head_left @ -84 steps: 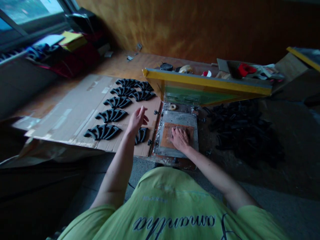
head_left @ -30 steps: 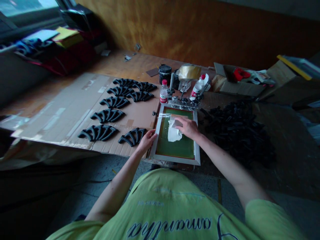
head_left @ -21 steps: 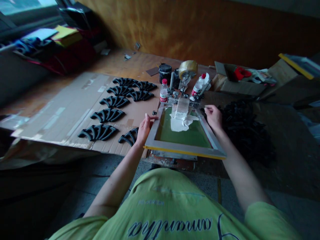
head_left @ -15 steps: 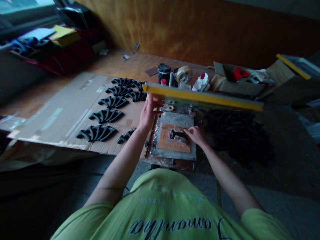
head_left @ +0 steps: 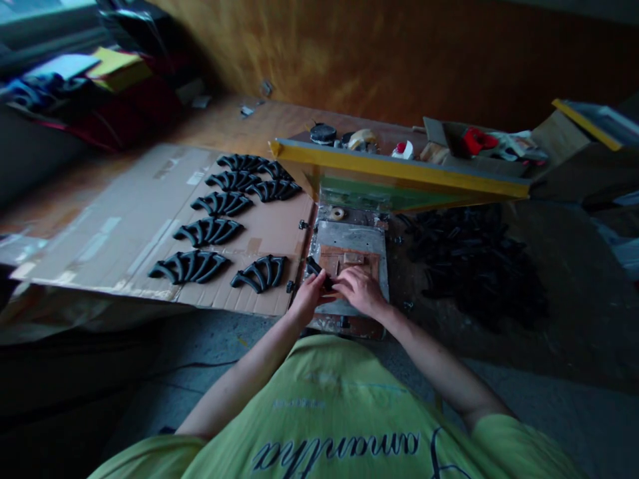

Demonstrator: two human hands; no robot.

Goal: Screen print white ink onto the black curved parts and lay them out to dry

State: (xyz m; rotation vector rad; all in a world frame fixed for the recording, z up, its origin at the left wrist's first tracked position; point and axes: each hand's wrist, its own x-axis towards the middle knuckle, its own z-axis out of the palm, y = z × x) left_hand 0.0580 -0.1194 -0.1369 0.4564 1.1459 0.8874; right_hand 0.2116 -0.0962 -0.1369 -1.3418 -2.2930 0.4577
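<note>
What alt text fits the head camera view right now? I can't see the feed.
The left hand grips a black arched part over an orange pad on a metal plate, with the right hand beside it, beneath a raised yellow-edged screen frame. Rows of matching parts lie on cardboard to the left, and a loose black heap lies to the right.

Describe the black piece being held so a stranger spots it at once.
Find the yellow-edged screen frame, tilted up over a metal platen. At the platen's near edge, the left hand grips a black curved piece, beside the right hand. It alone is in a hand; its neighbours lie in rows on the cardboard sheet or in a heap.
</note>
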